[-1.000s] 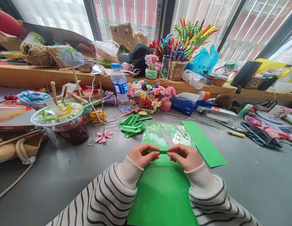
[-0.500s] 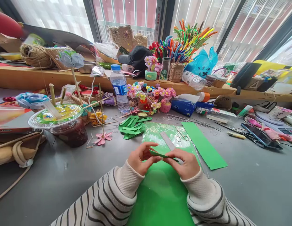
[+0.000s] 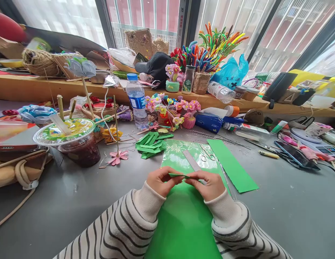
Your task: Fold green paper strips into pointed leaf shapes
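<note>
Between my two hands is a small strip of green paper [image 3: 177,175], pinched at both ends above the green sheet. My left hand [image 3: 162,181] grips its left part with thumb and fingertips. My right hand [image 3: 208,184] pinches the right part, the fingertips of both hands nearly meeting. Below lies a large green sheet [image 3: 183,223] in clear plastic. A ruler [image 3: 191,160] and scissors [image 3: 206,154] rest on it, just beyond my hands. A long green paper band [image 3: 232,165] lies to the right, and a pile of folded green paper pieces [image 3: 151,144] to the left.
At left stand a lidded drink cup [image 3: 75,144] and a pink paper flower on a stick [image 3: 118,157]. A water bottle [image 3: 137,104] and crochet flowers [image 3: 162,108] stand behind. A phone [image 3: 295,154] and a blue tissue pack [image 3: 209,122] lie to the right.
My left fingers have closed down on the green strip, and my right hand has shifted slightly left. The strip now sits flatter between both hands' fingertips.
</note>
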The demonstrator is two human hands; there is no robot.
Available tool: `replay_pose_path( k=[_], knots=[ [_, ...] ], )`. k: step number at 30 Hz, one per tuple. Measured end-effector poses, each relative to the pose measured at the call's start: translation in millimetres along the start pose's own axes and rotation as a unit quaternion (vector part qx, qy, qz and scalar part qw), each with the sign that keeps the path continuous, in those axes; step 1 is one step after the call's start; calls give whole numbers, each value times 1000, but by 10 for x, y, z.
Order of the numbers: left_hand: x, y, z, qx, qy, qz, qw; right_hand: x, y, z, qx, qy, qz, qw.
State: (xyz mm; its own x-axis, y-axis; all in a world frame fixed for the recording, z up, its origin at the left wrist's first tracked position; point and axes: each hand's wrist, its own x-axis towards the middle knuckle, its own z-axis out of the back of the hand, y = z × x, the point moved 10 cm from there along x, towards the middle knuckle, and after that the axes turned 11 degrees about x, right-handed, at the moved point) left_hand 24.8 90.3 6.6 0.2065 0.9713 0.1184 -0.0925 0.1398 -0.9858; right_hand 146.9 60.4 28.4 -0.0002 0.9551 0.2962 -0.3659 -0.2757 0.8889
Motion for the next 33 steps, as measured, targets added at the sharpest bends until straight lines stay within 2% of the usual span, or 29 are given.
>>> replay_pose_path(
  k=[4,7,10,15,21,33],
  knots=[
    [15,45,-56,-46,26,54,997,6,3,31,9,-19,-23,999],
    [19,47,-55,-52,35,69,996,14,-22,42,19,-22,-48,998],
    [22,46,-18,-54,27,74,995,13,-87,49,35,-18,-81,996],
    [35,85,46,-54,5,95,994,-9,-191,-21,127,13,-124,984],
    [75,15,160,-47,-21,74,996,-26,-211,-10,143,16,-141,980],
    [83,5,248,-45,-57,78,994,-43,-312,-26,129,8,-171,977]
  ],
)
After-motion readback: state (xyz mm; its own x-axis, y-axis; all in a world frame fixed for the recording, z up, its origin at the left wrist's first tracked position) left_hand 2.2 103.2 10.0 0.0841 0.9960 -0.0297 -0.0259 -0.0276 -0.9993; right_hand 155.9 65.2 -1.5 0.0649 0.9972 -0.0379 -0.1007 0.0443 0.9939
